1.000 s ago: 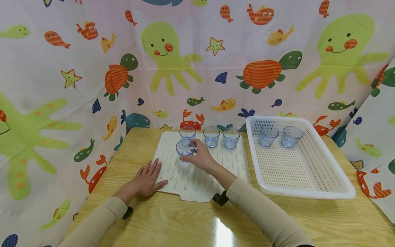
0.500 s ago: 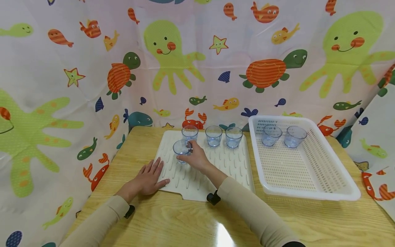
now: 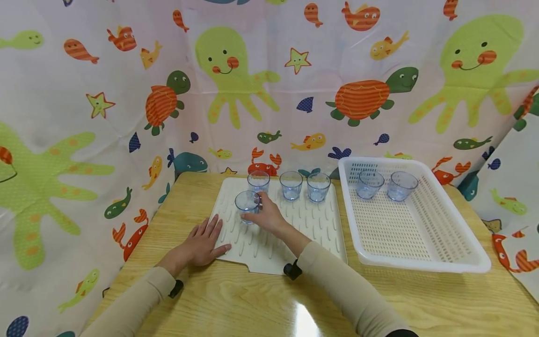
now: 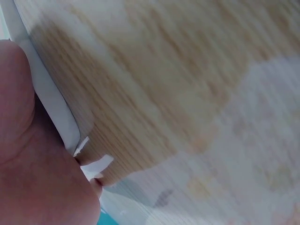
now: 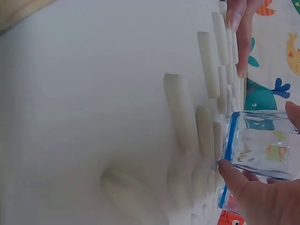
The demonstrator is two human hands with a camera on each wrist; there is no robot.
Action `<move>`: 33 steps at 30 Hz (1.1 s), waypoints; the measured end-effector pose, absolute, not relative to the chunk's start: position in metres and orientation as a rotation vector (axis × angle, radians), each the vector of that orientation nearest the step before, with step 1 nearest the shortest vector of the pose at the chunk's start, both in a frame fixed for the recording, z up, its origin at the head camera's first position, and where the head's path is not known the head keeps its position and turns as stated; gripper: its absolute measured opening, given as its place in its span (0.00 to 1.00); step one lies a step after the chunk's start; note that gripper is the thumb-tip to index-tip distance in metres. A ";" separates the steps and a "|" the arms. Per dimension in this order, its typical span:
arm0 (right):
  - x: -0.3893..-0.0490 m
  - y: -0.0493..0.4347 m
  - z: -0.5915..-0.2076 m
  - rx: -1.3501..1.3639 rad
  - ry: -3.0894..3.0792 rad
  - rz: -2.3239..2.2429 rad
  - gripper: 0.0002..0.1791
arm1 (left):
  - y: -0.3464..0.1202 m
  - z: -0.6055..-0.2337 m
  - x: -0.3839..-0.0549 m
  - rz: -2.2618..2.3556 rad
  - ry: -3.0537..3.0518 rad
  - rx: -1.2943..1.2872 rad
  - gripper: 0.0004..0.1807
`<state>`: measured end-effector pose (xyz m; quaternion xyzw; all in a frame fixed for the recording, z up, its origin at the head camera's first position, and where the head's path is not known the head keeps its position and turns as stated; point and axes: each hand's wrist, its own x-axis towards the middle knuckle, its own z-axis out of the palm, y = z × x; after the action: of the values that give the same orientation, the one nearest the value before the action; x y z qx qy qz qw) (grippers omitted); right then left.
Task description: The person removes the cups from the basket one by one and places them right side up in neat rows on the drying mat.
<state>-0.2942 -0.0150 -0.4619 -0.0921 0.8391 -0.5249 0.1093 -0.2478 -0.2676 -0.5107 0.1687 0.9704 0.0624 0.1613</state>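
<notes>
- Head view puts the held glass (image 3: 245, 206) upright over the left part of the ridged mat (image 3: 261, 252), just in front of the back-left glass (image 3: 258, 179).
- The right hand's (image 3: 269, 216) grip is closed around that glass, parted only as wide as the glass needs, with thumb and fingers on its sides and the mouth uncovered; that low side hold probably serves to keep it level.
- From the right wrist, a fingertip reaches the blue edge nearest the mat; whether the base bears fully on the ridges, I cannot tell from that angle.
- The left hand (image 3: 202, 245) holds nothing: it lies flat with fingers spread across the mat's left edge, likely to stop the mat sliding on the desk (image 3: 236, 304).
- Along the mat's back edge, the middle glass (image 3: 291, 187) and the right glass (image 3: 318, 188) stand upright in line with the back-left one, spaced apart, seemingly for order and easy reach.
- To the mat's right sits a white basket (image 3: 421, 264), with two more glasses (image 3: 402, 187) near each other towards its back.
- Behind everything hangs a sea-creature curtain (image 3: 261, 42).
</notes>
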 end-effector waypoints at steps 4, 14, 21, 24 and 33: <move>-0.290 -0.008 -0.458 -0.302 2.465 -1.526 0.51 | -0.268 -0.510 -0.248 0.198 2.771 0.489 0.57; -0.280 0.016 -0.458 -0.353 2.503 -1.483 0.51 | -0.267 -0.511 -0.249 0.205 2.785 0.487 0.59; -0.273 0.028 -0.460 -0.378 2.532 -1.430 0.49 | -0.266 -0.512 -0.247 0.212 2.791 0.486 0.59; -0.268 0.032 -0.458 -0.399 2.535 -1.416 0.49 | -0.264 -0.510 -0.244 0.229 2.794 0.499 0.58; -0.258 0.046 -0.451 -0.465 2.606 -1.316 0.49 | -0.262 -0.498 -0.238 0.290 2.772 0.519 0.57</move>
<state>-0.2582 0.0457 -0.4513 -0.1565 0.8778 -0.4433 0.0924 -0.2379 -0.2616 -0.4975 0.1811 0.9663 0.1012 0.1527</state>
